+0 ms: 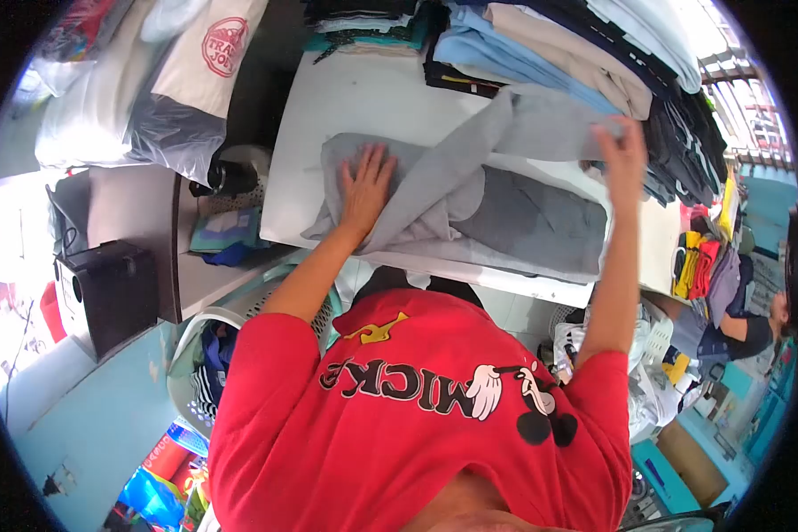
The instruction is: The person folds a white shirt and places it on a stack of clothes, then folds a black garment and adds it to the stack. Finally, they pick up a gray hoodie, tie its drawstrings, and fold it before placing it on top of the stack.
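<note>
A pair of grey trousers (532, 222) lies across the white table, partly folded, with its darker inner side showing at the right. My left hand (366, 186) rests flat on the cloth at the left, fingers spread. At the upper right, my right hand (623, 155) grips the end of one trouser leg, which stretches diagonally over the rest. The fingertips of that hand are partly blurred. Some of the lower layers are hidden under the crossing leg.
Folded clothes (550, 53) are stacked at the table's (315, 106) back right, with a smaller pile (363, 31) at the back. A laundry basket (199, 355) stands at lower left. Another person (740, 328) is at far right, near hanging clothes. A black box (111, 297) sits left.
</note>
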Demonstrator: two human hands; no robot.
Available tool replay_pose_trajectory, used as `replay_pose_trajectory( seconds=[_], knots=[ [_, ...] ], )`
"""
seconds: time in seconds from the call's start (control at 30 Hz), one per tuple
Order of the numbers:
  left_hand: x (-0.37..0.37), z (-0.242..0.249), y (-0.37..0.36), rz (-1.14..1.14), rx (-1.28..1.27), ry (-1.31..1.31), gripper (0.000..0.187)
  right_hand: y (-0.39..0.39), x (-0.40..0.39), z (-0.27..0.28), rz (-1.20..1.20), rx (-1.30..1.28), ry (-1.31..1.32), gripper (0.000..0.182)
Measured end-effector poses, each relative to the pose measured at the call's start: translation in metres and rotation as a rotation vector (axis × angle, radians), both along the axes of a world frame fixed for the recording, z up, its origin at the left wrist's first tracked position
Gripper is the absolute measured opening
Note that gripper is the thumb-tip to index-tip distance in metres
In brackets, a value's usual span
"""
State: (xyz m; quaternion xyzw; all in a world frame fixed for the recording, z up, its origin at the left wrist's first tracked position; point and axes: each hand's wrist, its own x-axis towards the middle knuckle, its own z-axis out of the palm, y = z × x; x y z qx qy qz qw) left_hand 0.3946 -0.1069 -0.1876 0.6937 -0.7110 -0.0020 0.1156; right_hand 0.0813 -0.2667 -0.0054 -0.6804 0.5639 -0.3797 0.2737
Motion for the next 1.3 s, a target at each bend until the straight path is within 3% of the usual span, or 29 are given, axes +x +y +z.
replay_pose_trajectory(
  seconds=[0.03, 0.1, 0.13, 0.17, 0.2, 0.23, 0.3, 0.33, 0.4, 0.53, 0.57, 0.6, 0.67, 0.73, 0.8, 0.83, 0.9, 0.93, 1.0, 1.1, 1.13, 1.2, 1.3],
  knots=[
    [0.001, 0.005, -0.004, -0.013, -0.003, 0.007, 0.042, 0.010, 0.001, 0.038, 0.010, -0.209, 0.051, 0.023],
    [0.003, 0.018, -0.020, -0.362, 0.019, 0.468, 0.037, 0.029, -0.011, 0.092, -0.015, -0.415, -0.117, 0.023],
    [0.000, 0.025, -0.029, -0.379, 0.017, 0.479, 0.037, 0.048, -0.009, 0.119, -0.127, -0.515, -0.171, 0.023],
    [-0.007, 0.034, -0.040, -0.370, 0.368, 0.923, 0.033, 0.061, -0.027, 0.140, -0.222, -0.576, -0.227, 0.024],
    [-0.012, 0.041, -0.049, -0.339, 0.738, 1.351, 0.031, 0.077, -0.043, 0.162, -0.066, -0.754, -0.217, 0.025],
    [-0.016, 0.045, -0.058, -0.351, 0.744, 1.356, 0.031, 0.094, -0.040, 0.184, -0.073, -0.756, -0.204, 0.025],
    [-0.021, 0.050, -0.068, -0.568, 1.126, 1.329, 0.033, 0.128, -0.014, 0.217, -0.098, -0.970, 0.206, 0.040],
    [-0.026, 0.051, -0.068, -0.576, 1.133, 1.330, 0.033, 0.145, 0.006, 0.222, -0.232, -0.859, 0.373, 0.048],
    [-0.034, 0.052, -0.067, -0.633, 1.419, 1.195, 0.039, 0.167, -0.011, 0.224, -0.307, -0.851, 0.337, 0.045],
    [-0.040, 0.027, -0.066, -0.760, 1.451, 1.082, 0.045, 0.197, -0.088, 0.218, -0.581, -0.842, 0.148, 0.035],
    [-0.040, 0.028, -0.067, -0.726, 1.475, 1.088, 0.048, 0.193, -0.106, 0.216, -0.606, -0.699, 0.032, 0.037],
    [-0.039, 0.030, -0.067, -0.690, 1.499, 1.094, 0.051, 0.186, -0.121, 0.214, -0.647, -0.450, 0.093, 0.037],
    [-0.038, 0.025, -0.069, -0.650, 1.585, 1.156, 0.052, 0.148, -0.115, 0.186, -0.532, -0.530, 0.542, 0.038],
    [-0.030, 0.021, -0.075, -0.590, 1.663, 1.224, 0.054, 0.127, -0.144, 0.142, -0.697, -0.256, 0.640, 0.039],
    [-0.015, 0.019, -0.083, -0.503, 1.565, 1.236, 0.054, 0.119, -0.198, 0.081, -0.640, -0.147, 0.411, 0.042],
    [-0.004, 0.044, -0.082, -0.439, 1.543, 1.271, 0.058, 0.119, -0.233, 0.050, -0.647, -0.049, 0.337, 0.041],
    [0.018, 0.074, -0.080, -0.235, 1.264, 0.941, 0.061, 0.121, -0.261, 0.010, -0.647, 0.053, 0.254, 0.041],
    [0.025, 0.080, -0.080, -0.222, 1.264, 0.934, 0.061, 0.123, -0.258, -0.001, -0.661, 0.059, 0.179, 0.039],
    [0.037, 0.089, -0.084, -0.372, 1.382, 0.787, 0.064, 0.128, -0.254, -0.017, -0.619, -0.011, 0.110, 0.032],
    [0.048, 0.080, -0.078, -0.411, 1.369, 0.810, 0.064, 0.132, -0.231, -0.009, -0.518, -0.081, -0.056, 0.020],
    [0.051, 0.080, -0.077, -0.411, 1.369, 0.807, 0.064, 0.133, -0.222, -0.001, -0.519, -0.082, -0.058, 0.020],
    [0.057, 0.081, -0.074, -0.313, 1.252, 0.790, 0.062, 0.135, -0.210, 0.013, -0.345, -0.254, -0.302, 0.014],
    [0.063, 0.073, -0.071, -0.252, 1.184, 0.733, 0.059, 0.142, -0.239, -0.020, -0.476, -0.073, -0.258, 0.011]
  ],
)
